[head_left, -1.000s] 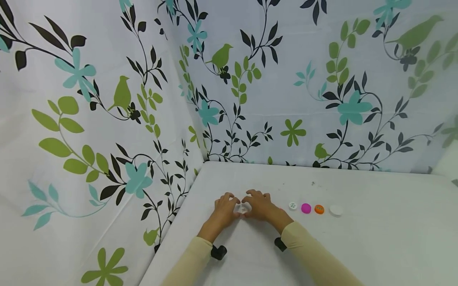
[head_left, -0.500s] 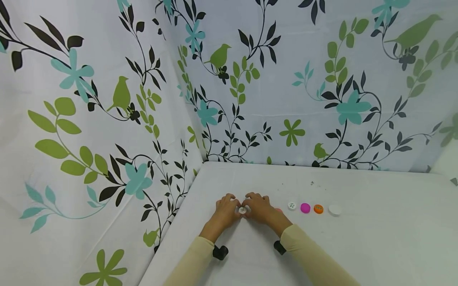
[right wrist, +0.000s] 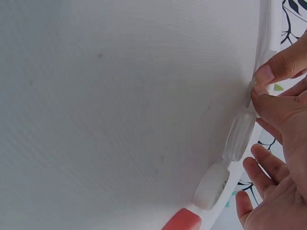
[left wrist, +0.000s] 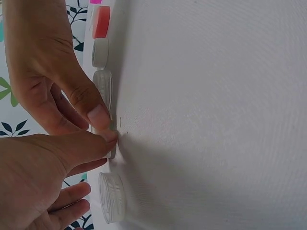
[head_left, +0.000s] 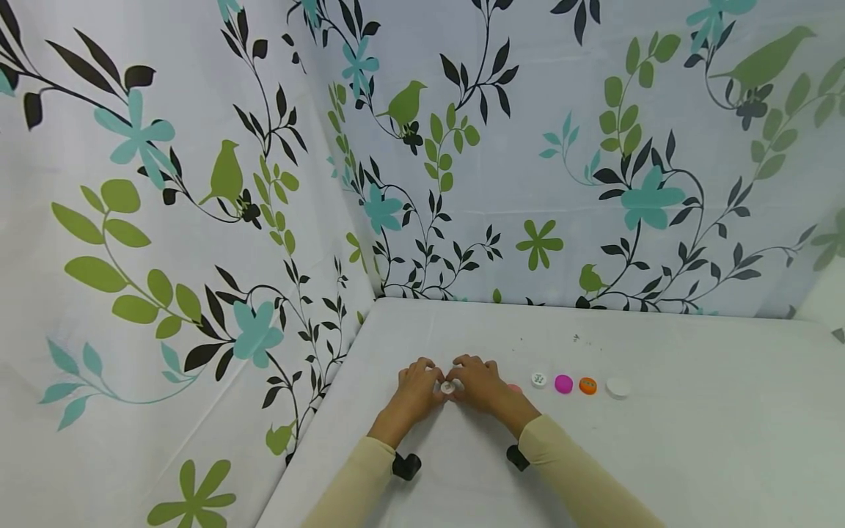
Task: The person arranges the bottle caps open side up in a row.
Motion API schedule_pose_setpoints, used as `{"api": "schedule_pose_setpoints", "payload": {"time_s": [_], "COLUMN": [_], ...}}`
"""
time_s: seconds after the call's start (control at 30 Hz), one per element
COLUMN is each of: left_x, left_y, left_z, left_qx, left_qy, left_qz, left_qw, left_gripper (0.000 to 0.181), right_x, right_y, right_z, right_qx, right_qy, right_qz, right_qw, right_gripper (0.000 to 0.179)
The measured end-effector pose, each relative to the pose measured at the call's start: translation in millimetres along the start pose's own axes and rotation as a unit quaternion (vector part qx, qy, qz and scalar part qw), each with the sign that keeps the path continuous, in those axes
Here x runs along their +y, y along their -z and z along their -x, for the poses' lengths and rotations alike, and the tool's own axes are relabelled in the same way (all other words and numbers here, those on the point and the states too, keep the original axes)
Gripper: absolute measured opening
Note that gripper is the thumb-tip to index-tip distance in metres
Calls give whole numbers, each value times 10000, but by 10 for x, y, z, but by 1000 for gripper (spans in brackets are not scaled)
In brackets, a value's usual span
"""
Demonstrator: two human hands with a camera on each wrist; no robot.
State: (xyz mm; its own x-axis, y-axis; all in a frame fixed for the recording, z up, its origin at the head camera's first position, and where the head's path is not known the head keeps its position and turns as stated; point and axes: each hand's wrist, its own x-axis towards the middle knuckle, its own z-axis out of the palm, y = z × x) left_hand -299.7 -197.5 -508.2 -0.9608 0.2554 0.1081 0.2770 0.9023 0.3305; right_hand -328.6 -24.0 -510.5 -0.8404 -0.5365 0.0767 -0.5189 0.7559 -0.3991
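Observation:
At the left of the table my left hand [head_left: 417, 386] and right hand [head_left: 477, 383] meet, both thumbs and fingers bent around a small whitish bottle cap [head_left: 447, 388]. Between the touching fingertips only a thin grey-clear edge of that cap [left wrist: 113, 152] shows in the left wrist view. One clear ribbed cap [left wrist: 112, 197] stands beside my left hand, apart from it. Another clear ribbed cap [right wrist: 240, 136] sits close to my right hand's fingers. My fingers hide much of the held cap.
Rightward along the row lie a salmon-red cap [left wrist: 101, 22], a white cap with dark marks [head_left: 538, 380], a magenta cap [head_left: 564, 384], an orange cap [head_left: 588, 386] and a larger white cap [head_left: 618, 388]. Patterned cloth [head_left: 422, 220] hangs behind the white table [head_left: 693, 425].
A second ago my fingertips stood apart around a clear cap. They have since drawn together and slightly toward me, with the small whitish cap between them. Over the last half second they barely moved.

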Motion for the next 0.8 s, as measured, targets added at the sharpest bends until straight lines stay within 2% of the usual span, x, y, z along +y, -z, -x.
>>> {"api": "schedule_pose_setpoints", "payload": {"time_s": [0.33, 0.63, 0.8], "left_x": [-10, 17, 50], "left_y": [44, 55, 50], "left_z": [-32, -56, -42], "left_qx": [167, 431, 547], "left_qy": [15, 141, 104], "left_qz": [152, 228, 208], "left_qw": [9997, 9987, 9982], "left_gripper": [28, 31, 28], "right_x": [7, -12, -9], "right_y": [119, 150, 139], "right_z": [-18, -23, -15], "right_qx": [143, 294, 246], "right_qy": [57, 114, -12], "right_qz": [66, -260, -316], "right_qw": [9999, 9992, 9992], "right_gripper": [30, 29, 31]}}
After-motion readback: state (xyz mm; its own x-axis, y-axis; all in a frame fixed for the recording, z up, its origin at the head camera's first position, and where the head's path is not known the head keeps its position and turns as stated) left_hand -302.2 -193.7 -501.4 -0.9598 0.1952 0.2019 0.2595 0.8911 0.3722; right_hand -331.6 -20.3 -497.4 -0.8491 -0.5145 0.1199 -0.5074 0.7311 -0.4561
